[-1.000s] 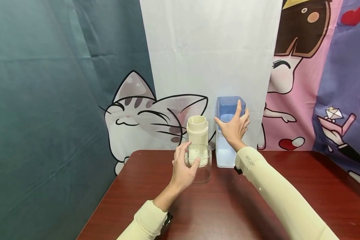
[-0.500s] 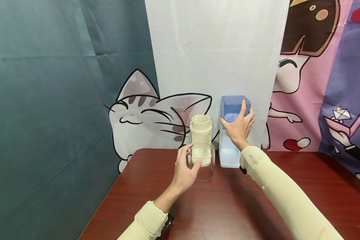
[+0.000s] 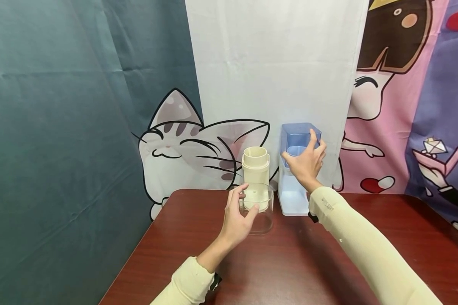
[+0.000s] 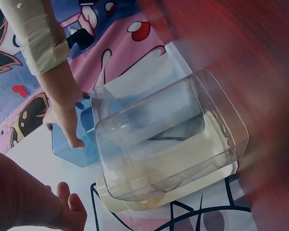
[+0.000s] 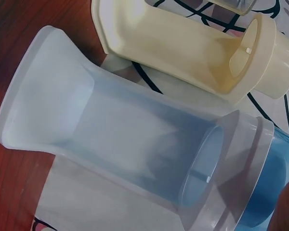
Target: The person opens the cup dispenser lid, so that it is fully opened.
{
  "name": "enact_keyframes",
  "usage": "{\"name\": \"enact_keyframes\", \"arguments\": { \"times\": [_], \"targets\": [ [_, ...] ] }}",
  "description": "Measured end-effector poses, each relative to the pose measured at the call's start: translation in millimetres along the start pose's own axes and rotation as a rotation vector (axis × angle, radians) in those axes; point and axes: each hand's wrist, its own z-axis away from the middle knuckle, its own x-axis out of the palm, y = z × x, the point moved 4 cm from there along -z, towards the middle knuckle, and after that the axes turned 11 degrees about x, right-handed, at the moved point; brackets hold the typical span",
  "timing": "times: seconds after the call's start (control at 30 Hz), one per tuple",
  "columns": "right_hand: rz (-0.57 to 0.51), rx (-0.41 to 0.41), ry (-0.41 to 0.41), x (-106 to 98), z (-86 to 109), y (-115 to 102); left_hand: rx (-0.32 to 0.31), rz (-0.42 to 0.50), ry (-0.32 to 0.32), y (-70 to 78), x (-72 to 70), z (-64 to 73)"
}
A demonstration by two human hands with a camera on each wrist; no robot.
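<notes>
In the head view my right hand (image 3: pixel 307 163) grips the translucent blue tank (image 3: pixel 295 130) on top of a pale blue dispenser stand (image 3: pixel 293 197). The thumb lies on the tank's left side, the fingers at its front right. A clear plastic container (image 3: pixel 262 224) stands upright on the table before a cream dispenser stand (image 3: pixel 255 176). Beside it, my left hand (image 3: pixel 234 220) is held with thumb and fingers spread apart. The left wrist view shows this left hand (image 4: pixel 33 202) apart from the clear container (image 4: pixel 168 139), touching nothing.
The reddish-brown table (image 3: pixel 290 267) carries both stands near its back edge. Behind hangs a printed cloth backdrop (image 3: pixel 275 63) with cartoon figures. The cream stand rises close to the left of the pale blue one.
My right hand has moved slightly right, and the pale blue stand with its tank has shifted a little nearer. My left hand has drifted slightly right. The head view has turned a little.
</notes>
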Motion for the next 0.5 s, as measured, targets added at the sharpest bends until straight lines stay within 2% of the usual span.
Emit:
{"name": "enact_keyframes", "arguments": {
  "times": [0.5],
  "targets": [
    [-0.068, -0.067, 0.001, -25, 7.7, 5, 0.018, 0.014, -0.037, 7.3, 5.0, 3.7]
  ]
}}
